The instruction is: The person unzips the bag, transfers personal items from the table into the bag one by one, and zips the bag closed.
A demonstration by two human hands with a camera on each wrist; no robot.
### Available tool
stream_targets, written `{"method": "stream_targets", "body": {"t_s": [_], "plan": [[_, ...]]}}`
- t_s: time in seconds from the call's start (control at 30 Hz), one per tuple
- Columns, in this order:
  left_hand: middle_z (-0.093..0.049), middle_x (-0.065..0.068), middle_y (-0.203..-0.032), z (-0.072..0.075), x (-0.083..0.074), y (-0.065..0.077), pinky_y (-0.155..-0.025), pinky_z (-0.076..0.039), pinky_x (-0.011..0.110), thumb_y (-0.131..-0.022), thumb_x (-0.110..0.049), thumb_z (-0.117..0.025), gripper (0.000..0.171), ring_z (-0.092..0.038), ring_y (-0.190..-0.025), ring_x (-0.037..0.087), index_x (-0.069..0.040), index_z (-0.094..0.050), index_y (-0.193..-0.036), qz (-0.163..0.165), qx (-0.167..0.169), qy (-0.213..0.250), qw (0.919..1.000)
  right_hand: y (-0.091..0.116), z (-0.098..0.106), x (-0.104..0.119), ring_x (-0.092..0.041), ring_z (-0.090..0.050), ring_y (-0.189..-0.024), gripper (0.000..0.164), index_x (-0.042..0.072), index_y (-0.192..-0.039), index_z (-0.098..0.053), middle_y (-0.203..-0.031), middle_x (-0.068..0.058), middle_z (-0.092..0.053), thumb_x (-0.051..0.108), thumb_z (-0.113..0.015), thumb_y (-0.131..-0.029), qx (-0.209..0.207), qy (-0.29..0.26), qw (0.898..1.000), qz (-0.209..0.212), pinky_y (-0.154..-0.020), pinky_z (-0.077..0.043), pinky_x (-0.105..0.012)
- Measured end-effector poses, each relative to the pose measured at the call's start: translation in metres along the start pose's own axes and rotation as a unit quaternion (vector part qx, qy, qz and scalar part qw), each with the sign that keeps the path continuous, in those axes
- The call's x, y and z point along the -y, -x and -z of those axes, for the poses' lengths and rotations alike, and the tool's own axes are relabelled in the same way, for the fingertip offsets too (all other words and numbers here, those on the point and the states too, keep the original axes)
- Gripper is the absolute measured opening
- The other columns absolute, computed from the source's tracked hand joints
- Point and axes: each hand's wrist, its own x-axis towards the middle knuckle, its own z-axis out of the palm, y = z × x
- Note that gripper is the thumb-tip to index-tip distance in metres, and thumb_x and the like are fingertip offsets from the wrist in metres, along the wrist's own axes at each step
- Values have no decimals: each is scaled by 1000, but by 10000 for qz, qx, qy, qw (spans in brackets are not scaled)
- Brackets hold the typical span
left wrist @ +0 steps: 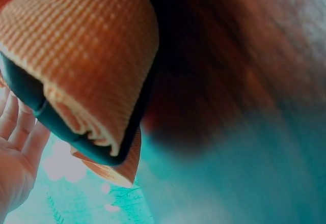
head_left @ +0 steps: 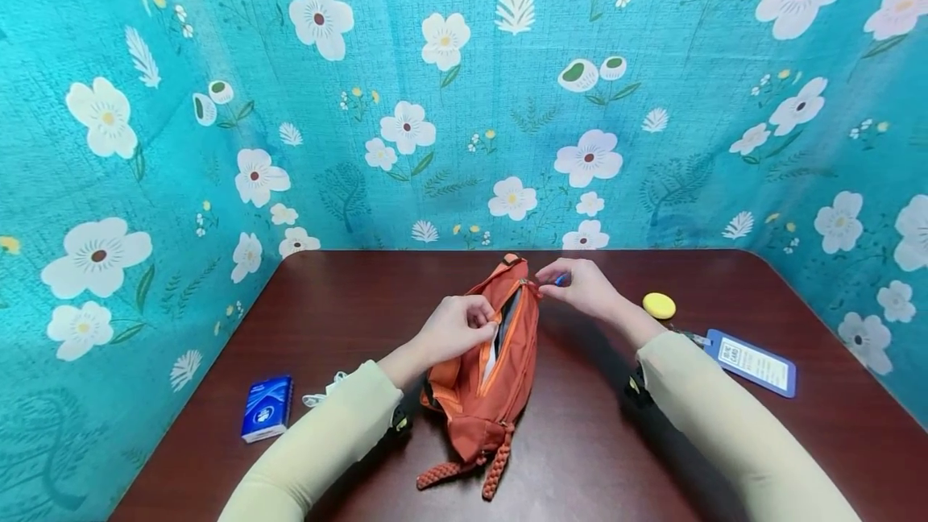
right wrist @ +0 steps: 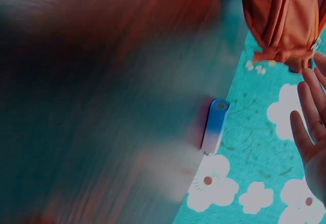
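Note:
An orange-red fabric bag (head_left: 482, 417) lies lengthwise on the table, its long top zipper parted and a whitish and dark inside showing. My left hand (head_left: 458, 327) pinches the left edge of the opening between thumb and fingers. At the far end of the zipper, my right hand (head_left: 580, 287) holds the zipper pull with thumb and forefinger; the pull itself is mostly hidden. In the right wrist view the other fingers of the right hand (right wrist: 313, 124) stretch out beside the bag (right wrist: 282, 20). Webbing and dark trim of the bag (left wrist: 91, 46) fill much of the left wrist view.
A small blue-and-white block (right wrist: 216, 124) stands on the table beyond the right hand. To the right lie a yellow oval thing (head_left: 659, 305) and a blue card holder (head_left: 754, 362). A blue tissue pack (head_left: 267, 409) and white cable (head_left: 316, 399) are at left.

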Motion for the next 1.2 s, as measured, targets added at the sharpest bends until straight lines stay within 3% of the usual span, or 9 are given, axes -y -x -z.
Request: {"method": "stream_targets", "body": {"t_s": [0.2, 0.47, 0.63, 0.83, 1.2], "plan": [[-59, -7, -69, 2, 1, 0, -58, -44, 25, -85, -13, -70, 7, -54, -61, 9, -14, -63, -82, 78, 37, 84, 9999, 18, -4, 20, -11, -61, -78, 22, 9, -102, -75, -91, 3, -69, 7, -79, -81, 307, -299, 9966, 710, -67, -52, -31], [-60, -6, -71, 3, 4, 1, -55, -43, 25, -86, -11, -68, 5, -55, -62, 10, -13, -63, -84, 81, 89, 235, 9997, 24, -17, 37, -16, -63, -86, 28, 7, -110, -73, -108, -3, -69, 6, -77, -83, 1217, -740, 9791, 1452, -68, -53, -33], [-60, -6, -71, 3, 5, 1, -56, -44, 24, -86, -10, -68, 6, -55, -62, 9, -12, -64, -84, 41, 67, 293, 9995, 23, -21, 40, -15, -60, -80, 28, 7, -110, -73, -109, -3, -69, 4, -75, -82, 1402, -536, 9784, 1422, -66, -51, -29], [-60, -6, -72, 4, 3, 2, -56, -44, 24, -86, -8, -68, 5, -55, -63, 9, -10, -64, -85, 21, 56, 312, 9995, 24, -21, 40, -14, -55, -83, 31, 10, -112, -73, -111, -2, -67, 9, -75, -82, 1564, -32, 9781, 1371, -68, -47, -27], [-60, -5, -70, 6, 4, 6, -53, -43, 24, -87, -9, -68, 5, -54, -60, 11, -11, -63, -85, -15, 23, 454, 9990, 27, -28, 36, -16, -50, -105, 34, 18, -112, -74, -113, 7, -62, 15, -68, -79, 1942, 747, 9692, 1318, -85, -47, -39]]}}
